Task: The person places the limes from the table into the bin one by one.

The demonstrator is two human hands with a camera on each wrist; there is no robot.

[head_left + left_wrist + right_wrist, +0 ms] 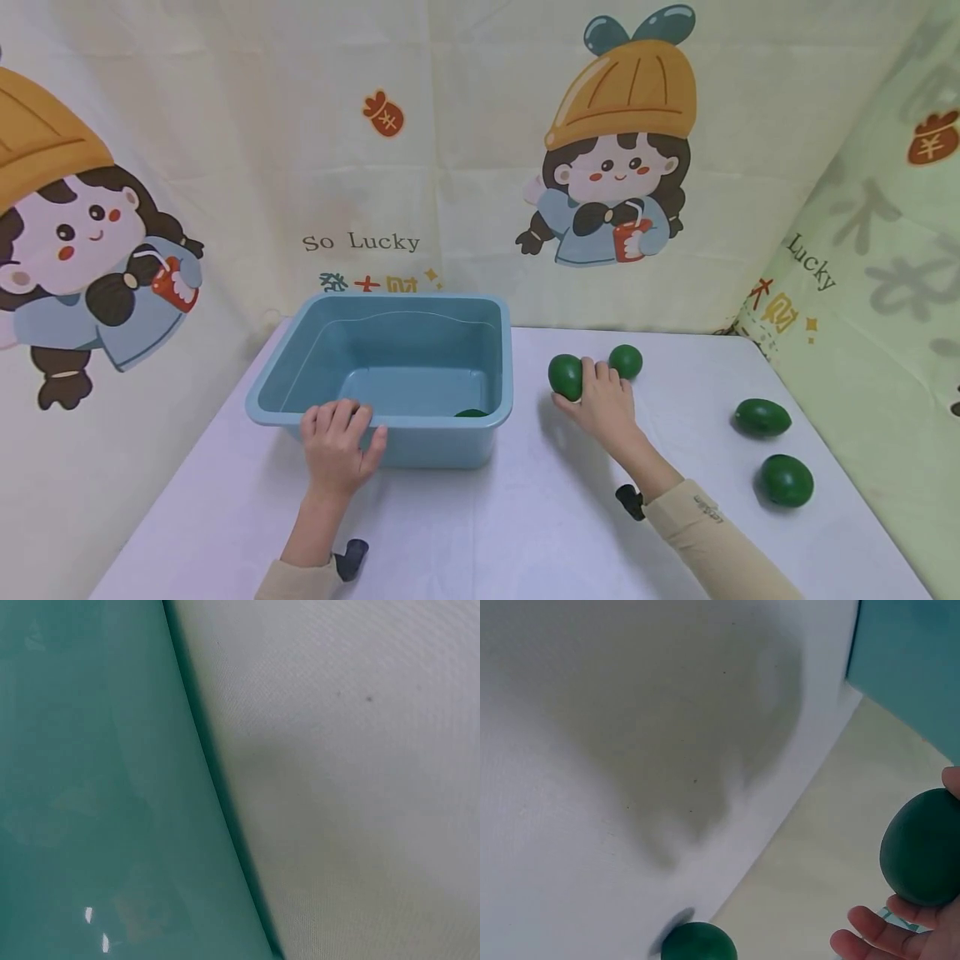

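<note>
A blue-green plastic basin (420, 446) stands on the table to the left. My left hand (335, 446) grips its near rim, fingers over the edge and thumb along the outer wall; the left wrist view shows that wall (97, 780) close up. My right hand (603, 408) holds a smooth, dark green oval fruit (565, 377) between thumb and fingers, raised over the table right of the basin. In the right wrist view, this fruit (922, 847) sits against the fingers. Just beyond the hand lies another green fruit (626, 362). Part of one more green fruit (471, 412) shows inside the basin, mostly hidden by the near wall.
Two further dark green fruits, one pointed-oval (762, 417) and one rounder (786, 481), lie near the table's right edge. The white table (540, 533) ends at a printed cloth backdrop (465, 183) behind and at both sides.
</note>
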